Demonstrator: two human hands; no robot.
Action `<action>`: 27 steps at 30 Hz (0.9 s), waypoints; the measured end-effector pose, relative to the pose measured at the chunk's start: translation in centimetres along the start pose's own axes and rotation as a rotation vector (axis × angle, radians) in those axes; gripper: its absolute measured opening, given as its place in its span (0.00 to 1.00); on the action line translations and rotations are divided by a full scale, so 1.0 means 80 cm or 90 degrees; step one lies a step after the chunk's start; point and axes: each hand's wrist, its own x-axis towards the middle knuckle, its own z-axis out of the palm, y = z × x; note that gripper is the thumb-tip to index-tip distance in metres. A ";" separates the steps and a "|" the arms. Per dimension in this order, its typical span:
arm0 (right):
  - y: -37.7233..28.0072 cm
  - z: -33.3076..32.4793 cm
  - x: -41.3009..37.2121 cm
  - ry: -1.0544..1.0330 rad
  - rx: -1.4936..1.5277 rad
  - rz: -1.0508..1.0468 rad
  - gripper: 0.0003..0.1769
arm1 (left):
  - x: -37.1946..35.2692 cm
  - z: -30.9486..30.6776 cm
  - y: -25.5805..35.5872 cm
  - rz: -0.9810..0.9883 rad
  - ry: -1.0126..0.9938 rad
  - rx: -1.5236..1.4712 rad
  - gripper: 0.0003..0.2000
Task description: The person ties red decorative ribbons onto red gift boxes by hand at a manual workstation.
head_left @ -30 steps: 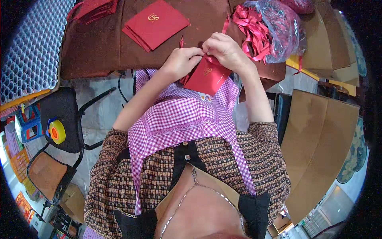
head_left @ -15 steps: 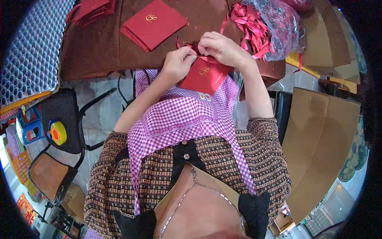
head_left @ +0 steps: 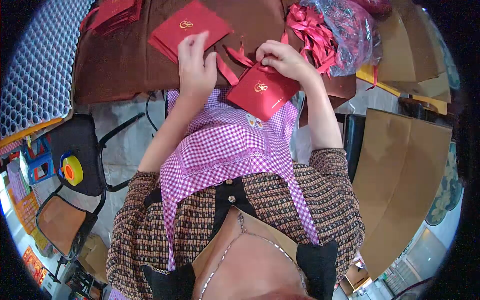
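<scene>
My right hand (head_left: 285,61) pinches the top edge of a red card bag (head_left: 262,89) with a gold emblem, which hangs over the table's near edge. A red ribbon (head_left: 227,70) trails from the bag's top to the left. My left hand (head_left: 197,67) is raised with its fingers apart, over the near side of a stack of red cards (head_left: 190,27) with the same emblem; it holds nothing. Whether its fingertips touch the stack cannot be told.
A brown cloth covers the table (head_left: 115,65). Loose red ribbons (head_left: 315,37) and a plastic bag (head_left: 355,42) lie at the right, more red cards (head_left: 112,15) at the upper left. A cardboard box (head_left: 400,185) and a black chair (head_left: 77,150) flank me.
My left hand has let go of the ribbon at the bag's top and moved up and left to the stack. My right hand has stayed at the bag.
</scene>
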 end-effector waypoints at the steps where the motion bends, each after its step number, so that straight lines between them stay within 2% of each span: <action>1: 0.003 0.002 -0.001 0.013 0.034 0.014 0.07 | -0.004 -0.002 0.000 0.000 0.000 -0.001 0.14; 3: 0.004 0.006 -0.002 0.026 0.042 0.013 0.07 | -0.027 -0.009 0.005 0.009 -0.267 -0.158 0.09; 5: 0.004 0.008 -0.003 0.040 0.048 0.010 0.07 | -0.049 -0.003 0.017 -0.019 -0.367 -0.131 0.09; 9: 0.009 0.005 -0.002 0.061 0.046 0.003 0.08 | -0.059 0.004 0.020 -0.012 -0.428 -0.077 0.10; 11: 0.024 -0.006 0.000 0.249 -0.107 -0.078 0.09 | -0.056 0.005 0.023 -0.044 -0.441 -0.090 0.10; 13: 0.026 -0.021 -0.005 0.400 -0.085 0.167 0.13 | -0.056 0.004 0.021 -0.115 -0.451 -0.117 0.10; 15: 0.033 -0.039 0.001 0.399 -0.318 0.341 0.17 | -0.058 0.006 0.022 -0.120 -0.437 -0.125 0.09; 16: 0.035 -0.038 0.002 0.399 -0.317 0.344 0.17 | -0.058 0.006 0.023 -0.124 -0.419 -0.133 0.08; 18: 0.038 -0.035 0.009 0.316 -0.375 0.465 0.20 | -0.055 0.005 0.024 -0.105 -0.417 -0.128 0.08; 19: 0.049 -0.032 0.011 0.315 -0.374 0.463 0.20 | -0.054 0.005 0.024 -0.087 -0.413 -0.121 0.08; 21: 0.068 -0.020 0.013 0.297 -0.417 0.354 0.20 | -0.050 0.003 0.025 -0.099 -0.407 -0.112 0.08; 23: 0.073 -0.015 0.012 0.305 -0.415 0.347 0.17 | -0.044 0.001 0.023 -0.129 -0.424 -0.104 0.08; 25: 0.060 -0.022 0.010 0.424 -0.251 0.128 0.13 | -0.041 0.006 0.013 -0.153 -0.439 -0.128 0.08; 26: 0.044 -0.023 0.004 0.460 -0.174 0.148 0.09 | -0.039 0.009 0.008 -0.178 -0.453 -0.153 0.08; 27: 0.038 -0.029 0.001 0.474 -0.044 0.090 0.06 | -0.038 0.013 0.005 -0.181 -0.455 -0.152 0.08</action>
